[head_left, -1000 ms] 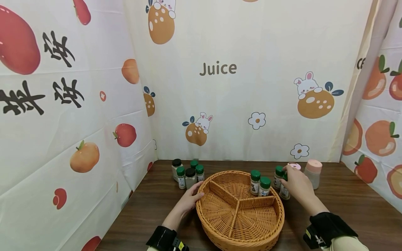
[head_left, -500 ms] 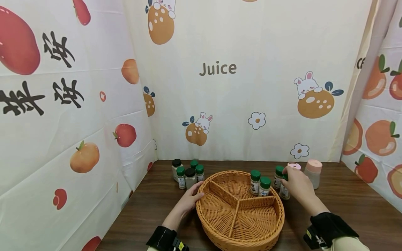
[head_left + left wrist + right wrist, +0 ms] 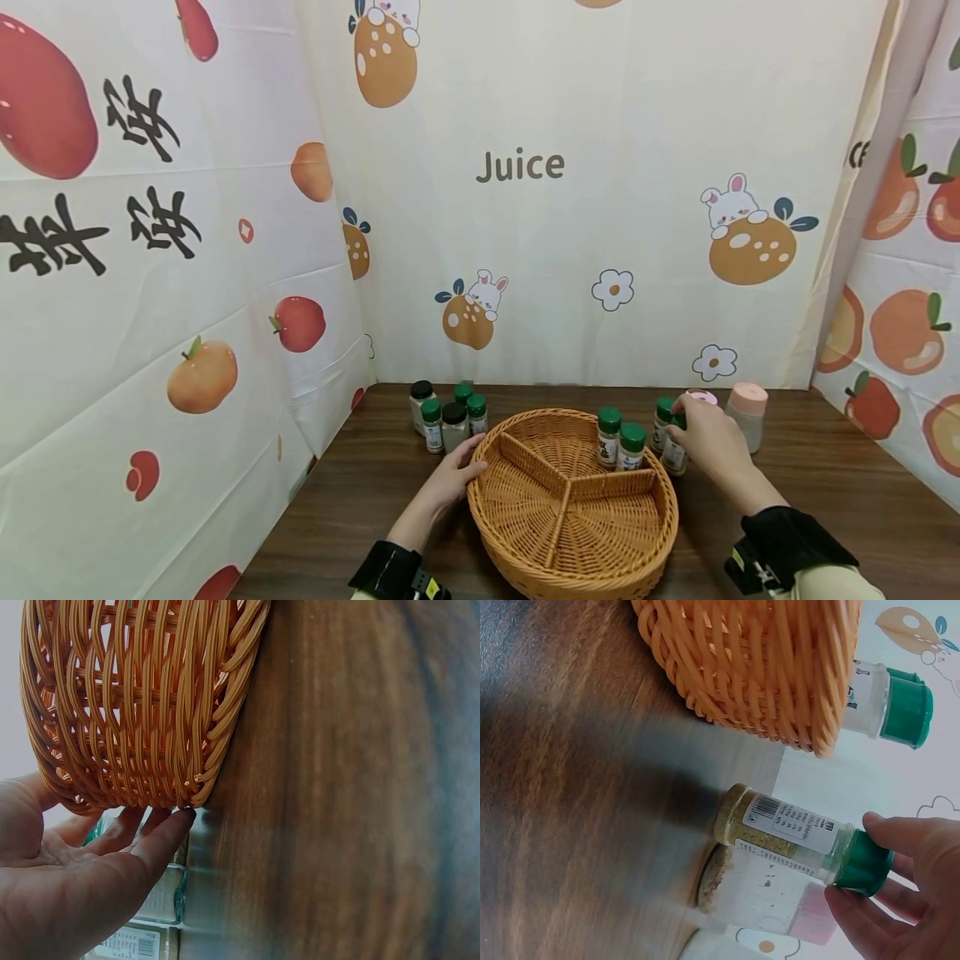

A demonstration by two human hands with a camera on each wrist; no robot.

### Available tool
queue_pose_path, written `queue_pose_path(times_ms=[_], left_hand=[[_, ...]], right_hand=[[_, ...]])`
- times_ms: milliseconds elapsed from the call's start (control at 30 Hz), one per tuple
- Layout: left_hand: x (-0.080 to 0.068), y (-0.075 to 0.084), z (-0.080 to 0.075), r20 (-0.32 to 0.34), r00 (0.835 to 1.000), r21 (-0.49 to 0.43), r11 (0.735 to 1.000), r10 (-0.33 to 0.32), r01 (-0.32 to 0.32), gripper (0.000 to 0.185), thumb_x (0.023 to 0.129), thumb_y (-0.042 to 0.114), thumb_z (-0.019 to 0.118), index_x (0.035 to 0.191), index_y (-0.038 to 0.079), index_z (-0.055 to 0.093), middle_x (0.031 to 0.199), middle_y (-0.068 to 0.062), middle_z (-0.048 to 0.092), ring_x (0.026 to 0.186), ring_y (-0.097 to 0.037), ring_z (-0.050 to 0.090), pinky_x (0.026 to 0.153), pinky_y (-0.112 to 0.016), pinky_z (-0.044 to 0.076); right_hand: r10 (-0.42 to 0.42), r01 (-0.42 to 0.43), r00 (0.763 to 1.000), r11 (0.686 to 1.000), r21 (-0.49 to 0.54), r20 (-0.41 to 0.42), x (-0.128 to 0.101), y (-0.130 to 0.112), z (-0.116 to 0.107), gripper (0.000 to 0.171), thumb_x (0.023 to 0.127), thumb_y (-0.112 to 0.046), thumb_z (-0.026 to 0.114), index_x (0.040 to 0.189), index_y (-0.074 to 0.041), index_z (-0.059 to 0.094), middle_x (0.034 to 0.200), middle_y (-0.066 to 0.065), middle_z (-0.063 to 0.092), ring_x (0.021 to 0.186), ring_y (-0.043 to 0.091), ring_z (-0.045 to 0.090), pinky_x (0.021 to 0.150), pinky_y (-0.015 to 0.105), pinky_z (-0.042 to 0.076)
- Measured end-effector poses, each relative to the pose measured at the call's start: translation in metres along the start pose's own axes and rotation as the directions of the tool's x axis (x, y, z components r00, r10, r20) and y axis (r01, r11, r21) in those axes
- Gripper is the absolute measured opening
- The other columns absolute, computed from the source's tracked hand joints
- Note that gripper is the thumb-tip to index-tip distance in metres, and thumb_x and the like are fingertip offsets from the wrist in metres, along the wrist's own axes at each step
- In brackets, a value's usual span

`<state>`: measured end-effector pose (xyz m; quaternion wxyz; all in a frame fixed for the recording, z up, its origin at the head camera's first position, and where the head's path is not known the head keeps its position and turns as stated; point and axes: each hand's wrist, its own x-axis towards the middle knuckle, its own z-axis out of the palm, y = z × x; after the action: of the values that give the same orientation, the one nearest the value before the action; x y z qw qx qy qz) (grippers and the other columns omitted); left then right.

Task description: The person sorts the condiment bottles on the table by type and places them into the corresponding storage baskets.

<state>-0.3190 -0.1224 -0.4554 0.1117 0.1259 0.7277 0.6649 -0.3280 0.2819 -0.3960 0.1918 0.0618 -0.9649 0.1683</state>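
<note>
A round wicker basket (image 3: 517, 504) with three compartments stands on the table. My left hand (image 3: 447, 475) holds its left side, thumb at the rim and fingers along the woven outer wall (image 3: 142, 712). On the right, my right hand (image 3: 708, 442) pinches the green cap of a seasoning jar (image 3: 787, 832) between thumb and fingers. That jar has a white label and greenish-brown contents, and it is just outside the basket's right rim. Inside the back right compartment are two green-capped jars (image 3: 608, 442), upright.
Behind the held jar stands another green-capped jar (image 3: 662, 427). Right of it are a pink-lidded jar (image 3: 747, 421) and a partly hidden pink lid (image 3: 703, 397). Several black- and green-capped jars (image 3: 455, 429) cluster at the back left. Printed cloth walls (image 3: 555, 250) enclose the table.
The seasoning jar in my right hand has shifted slightly left, nearer the basket. My left hand and the basket are nearly unchanged.
</note>
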Motion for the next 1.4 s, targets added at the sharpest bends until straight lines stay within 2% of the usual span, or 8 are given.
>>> queue_pose_path(times_ms=[333, 667, 967, 1167, 1400], left_hand=[[0.001, -0.002, -0.001, -0.010, 1.000, 0.000, 1.000, -0.009, 0.009, 0.056, 0.104, 0.006, 0.047, 0.156, 0.002, 0.027, 0.153, -0.033, 0.032, 0.136, -0.049, 0.044, 0.095, -0.047, 0.056], [0.000, -0.002, -0.002, -0.019, 1.000, 0.017, 1.000, -0.007, 0.007, 0.055, 0.105, 0.005, 0.046, 0.156, 0.001, 0.026, 0.153, -0.033, 0.033, 0.136, -0.050, 0.044, 0.096, -0.049, 0.055], [0.001, -0.002, -0.002, -0.019, 1.000, 0.011, 1.000, -0.015, 0.015, 0.055, 0.105, 0.006, 0.047, 0.156, 0.003, 0.027, 0.153, -0.032, 0.033, 0.135, -0.047, 0.045, 0.095, -0.045, 0.056], [0.000, -0.002, -0.002, -0.023, 0.999, -0.002, 1.000, -0.026, 0.026, 0.055, 0.104, 0.006, 0.047, 0.156, 0.004, 0.029, 0.152, -0.030, 0.035, 0.135, -0.047, 0.046, 0.094, -0.045, 0.056], [0.001, -0.002, 0.000, -0.005, 1.000, 0.000, 1.000, -0.006, 0.006, 0.055, 0.105, 0.005, 0.044, 0.157, 0.001, 0.025, 0.152, -0.033, 0.034, 0.132, -0.047, 0.049, 0.092, -0.045, 0.057]], right_hand=[[-0.027, 0.027, 1.000, 1.000, -0.013, -0.016, 0.002, -0.011, -0.007, 0.027, 0.086, -0.016, 0.076, 0.103, 0.001, 0.065, 0.095, 0.023, 0.070, 0.077, 0.033, 0.066, 0.059, 0.046, 0.052], [-0.050, 0.050, 0.999, 0.999, 0.003, -0.018, 0.008, -0.030, -0.015, 0.028, 0.088, -0.018, 0.074, 0.107, 0.000, 0.063, 0.091, 0.018, 0.069, 0.069, 0.023, 0.062, 0.054, 0.037, 0.047], [-0.072, 0.072, 0.997, 0.997, 0.005, -0.016, 0.014, -0.041, -0.021, 0.030, 0.090, -0.018, 0.073, 0.111, 0.001, 0.063, 0.094, 0.019, 0.070, 0.071, 0.023, 0.063, 0.055, 0.036, 0.049], [-0.082, 0.083, 0.995, 0.996, 0.014, -0.051, 0.020, -0.046, -0.027, 0.027, 0.091, -0.019, 0.072, 0.109, 0.000, 0.064, 0.096, 0.019, 0.070, 0.072, 0.023, 0.062, 0.056, 0.035, 0.048], [-0.109, 0.111, 0.989, 0.994, 0.008, -0.095, 0.025, -0.053, -0.029, 0.027, 0.091, -0.019, 0.073, 0.109, -0.001, 0.065, 0.100, 0.019, 0.070, 0.080, 0.028, 0.065, 0.062, 0.041, 0.052]])
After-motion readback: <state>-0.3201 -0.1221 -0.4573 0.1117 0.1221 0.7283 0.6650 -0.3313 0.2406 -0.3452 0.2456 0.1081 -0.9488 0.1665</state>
